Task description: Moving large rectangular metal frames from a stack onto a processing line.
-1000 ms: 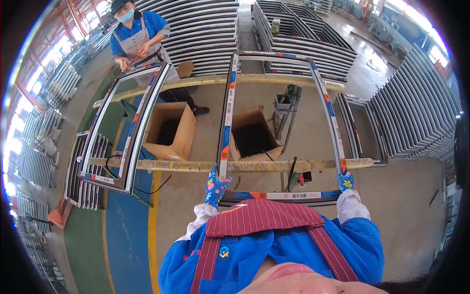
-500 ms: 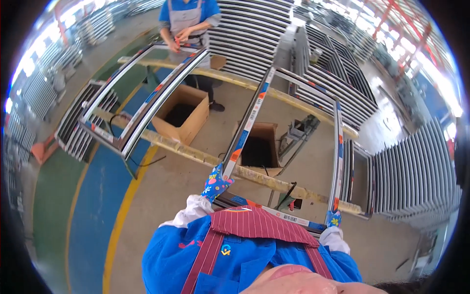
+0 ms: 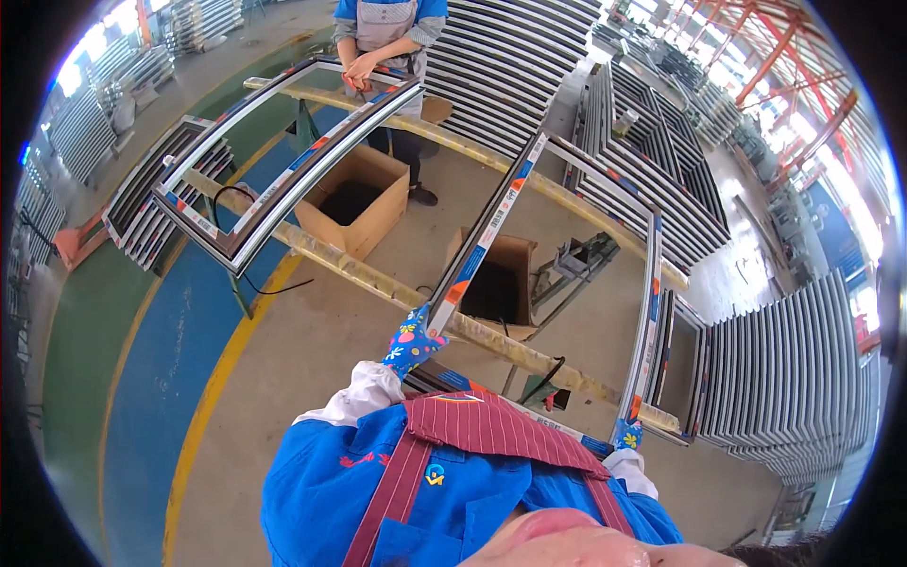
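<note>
A rectangular window or door frame with dark and silvery bars, dressed with blue, orange and white film, lies across two padded rails in front of me. My left hand, in a blue flowered glove, is closed around its near left corner. At the near right corner my right hand, gloved alike, grips the same frame; its fingers are only partly visible. The frame's near bar is partly hidden by my burgundy striped apron. Further left, a second frame rests on the rails.
A co-worker's hands hold something small and red at the second frame's far end. Between the near rail and far rail stand two cardboard boxes, one open box at left. Stacked frames rise at right.
My view has turned slightly, shifting the whole scene. Both my hands stay on the frame, which keeps about the same place on the rails. The co-worker's hands have come closer together.
</note>
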Motion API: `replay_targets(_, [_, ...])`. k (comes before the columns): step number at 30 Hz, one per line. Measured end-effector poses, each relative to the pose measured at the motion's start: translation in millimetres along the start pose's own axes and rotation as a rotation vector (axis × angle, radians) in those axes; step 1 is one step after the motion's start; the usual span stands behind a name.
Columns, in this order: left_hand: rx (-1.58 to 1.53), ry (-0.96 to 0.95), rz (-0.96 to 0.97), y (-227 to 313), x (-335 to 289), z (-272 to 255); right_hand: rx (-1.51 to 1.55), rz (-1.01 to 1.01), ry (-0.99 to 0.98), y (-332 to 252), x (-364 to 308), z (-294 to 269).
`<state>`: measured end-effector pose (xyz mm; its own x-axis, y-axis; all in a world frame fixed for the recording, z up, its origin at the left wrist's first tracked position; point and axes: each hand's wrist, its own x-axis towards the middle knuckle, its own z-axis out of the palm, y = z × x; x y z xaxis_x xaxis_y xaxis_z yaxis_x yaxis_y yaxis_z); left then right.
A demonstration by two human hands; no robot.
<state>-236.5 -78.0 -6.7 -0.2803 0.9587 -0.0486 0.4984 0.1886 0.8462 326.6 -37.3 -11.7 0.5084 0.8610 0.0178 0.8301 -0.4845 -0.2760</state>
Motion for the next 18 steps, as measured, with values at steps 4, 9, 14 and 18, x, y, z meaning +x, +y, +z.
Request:
replay_targets(4, [-0.02,-0.011,-0.019,-2,0,0,0.0,-0.009,0.015,-2,-1,1])
replay_targets(9, [-0.048,-0.019,0.0,0,0,-1,0.126,-0.106,0.012,24,6,20])
replay_targets(14, [-0.026,-0.007,0.011,1,1,-1,0.344,-0.262,0.01,48,17,37])
replay_targets(18, [-0.01,0.038,0.016,-5,0,1,0.303,-0.073,-0.035,42,18,39])
